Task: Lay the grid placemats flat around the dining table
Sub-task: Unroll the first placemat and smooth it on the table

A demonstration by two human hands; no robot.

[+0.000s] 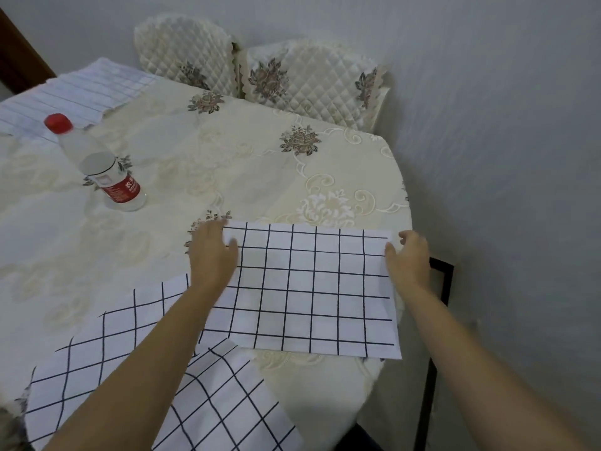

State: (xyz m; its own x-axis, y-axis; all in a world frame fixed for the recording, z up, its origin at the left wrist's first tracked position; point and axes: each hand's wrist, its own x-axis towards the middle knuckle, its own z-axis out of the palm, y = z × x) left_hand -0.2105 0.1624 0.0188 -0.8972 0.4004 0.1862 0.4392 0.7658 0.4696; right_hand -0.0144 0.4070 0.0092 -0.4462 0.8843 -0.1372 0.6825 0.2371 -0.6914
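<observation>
From the head camera, a white grid placemat [312, 288] with dark lines lies flat on the tabletop [201, 151] at its right edge, its near-right corner reaching just past the rim. The left hand [213, 252] rests palm-down on the mat's far-left corner, fingers spread and not gripping. The right hand [409, 258] sits at the mat's far-right corner with fingers loosely curled and open; whether it pinches the edge cannot be told. The two hands are well apart, one at each end of the mat.

A second grid placemat [107, 362] lies at an angle toward the near-left, partly under the left forearm, its right corner tucked beneath the first mat. Farther left a clear plastic bottle [97, 164] with a red cap and red label stands upright on the cream floral tablecloth. A striped cloth [71, 96] lies at the far-left edge. Two quilted chair backs [253, 73] stand behind the tabletop against the grey wall.
</observation>
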